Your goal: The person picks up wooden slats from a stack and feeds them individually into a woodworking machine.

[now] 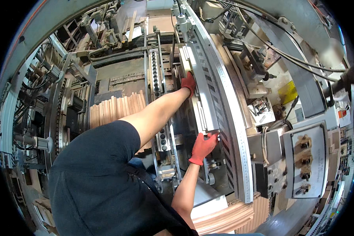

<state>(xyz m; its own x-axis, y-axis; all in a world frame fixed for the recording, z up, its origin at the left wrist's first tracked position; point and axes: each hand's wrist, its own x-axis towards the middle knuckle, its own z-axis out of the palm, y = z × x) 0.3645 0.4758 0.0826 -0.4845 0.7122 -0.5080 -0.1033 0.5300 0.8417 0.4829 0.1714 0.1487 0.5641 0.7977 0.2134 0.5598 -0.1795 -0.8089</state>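
Observation:
Both my hands wear red gloves and reach into a woodworking machine. My left hand (189, 82) stretches far forward and presses on the far end of a long pale metal guard plate (202, 94). My right hand (203, 146) grips the near end of the same plate, fingers curled over its edge. The plate runs lengthwise beside a curved steel ruler rail (234, 118). My dark sleeve and shoulder fill the lower left and hide what lies beneath.
A stack of pale wooden slats (116, 108) lies left of my arm. A perforated metal bar (155, 74) runs along the machine bed. A control box with switches (305, 157) sits at right. More wood pieces (228, 218) lie at the bottom; cables (287, 55) cross the upper right.

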